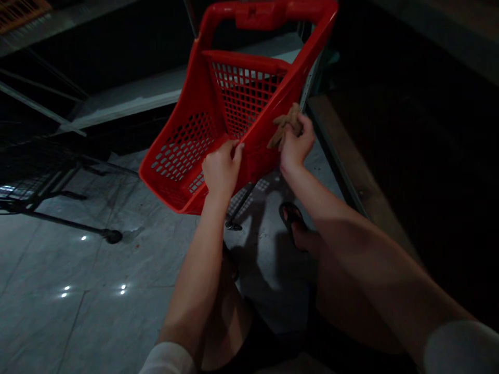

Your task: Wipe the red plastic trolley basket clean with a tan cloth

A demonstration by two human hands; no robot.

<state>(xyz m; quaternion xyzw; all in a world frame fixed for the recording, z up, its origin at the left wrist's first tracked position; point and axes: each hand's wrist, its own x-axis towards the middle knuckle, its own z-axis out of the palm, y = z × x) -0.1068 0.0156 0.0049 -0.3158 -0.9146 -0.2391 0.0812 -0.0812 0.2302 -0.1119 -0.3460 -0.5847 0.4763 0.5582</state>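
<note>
A red plastic shopping cart with perforated walls stands tilted in view before me, its handle at the top. My left hand is closed over the near rim of its basket, fingers curled inside and partly hidden. Bunched in my right hand is a brown cloth, close against the outer side wall of the cart. Its folded ends stick out between thumb and fingers. Whether the cloth presses on the plastic at every point I cannot tell.
A dark wire cart with a caster stands at the left. Grey shelving runs behind the red cart. A wooden-edged platform lies to the right. My sandalled foot is on the tiled floor.
</note>
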